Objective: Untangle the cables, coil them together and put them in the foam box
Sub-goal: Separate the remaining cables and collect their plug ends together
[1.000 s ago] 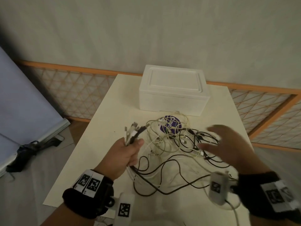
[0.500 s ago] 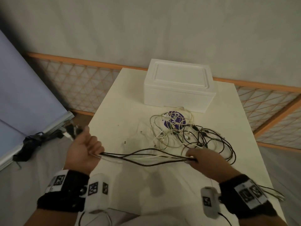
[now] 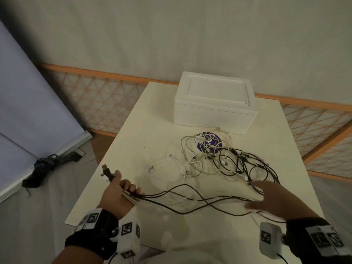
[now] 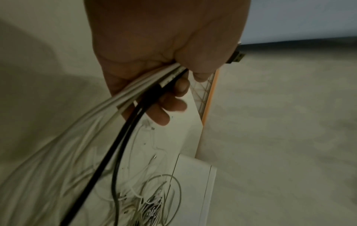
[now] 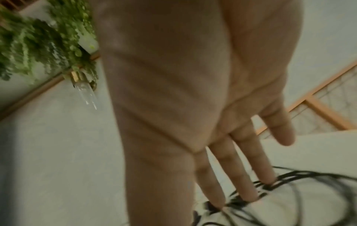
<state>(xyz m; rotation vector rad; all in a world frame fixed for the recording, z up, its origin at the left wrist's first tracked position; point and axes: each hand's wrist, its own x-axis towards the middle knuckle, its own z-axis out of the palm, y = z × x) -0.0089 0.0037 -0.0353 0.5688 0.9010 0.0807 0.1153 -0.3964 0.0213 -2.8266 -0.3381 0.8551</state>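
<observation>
**Pull the cables straight, one bunch at a time**

The left hand (image 3: 118, 195) is closed tight round one end of a bunch of cables (image 3: 190, 199), black ones and white ones together; the plugs (image 3: 106, 171) stick out past the thumb, at the near left edge of the worktop (image 3: 152, 130); the right hand (image 3: 270, 197) is open, with straight fingers (image 5: 249, 183) that touch the black cables where the bunch runs into the pile (image 3: 219, 161); it grips nothing.

The pile lies in the middle of the worktop, a bit to the right, still in a knot, and part of it lies over a purple sticker (image 3: 209, 142); the box (image 3: 215, 107) stands at the far side with its lid on, just past the pile.

The job looks only begun; the step now seems to be pulling the held cables free of the knot.

To do it well, I think:

- keep the left hand tight on the plug ends, so they stay even;
- let the right hand close loosely round the bunch and slide along it, away from the left hand;
- go slow; a hard tug could make the knot tighter;
- where a loop catches, lift it off with the fingers and do not yank it;
- watch the loose ends near the right edge, as they could slip off the worktop.

The cables are thin and floppy, so they will curl back; the lid must come off before they go in.
</observation>
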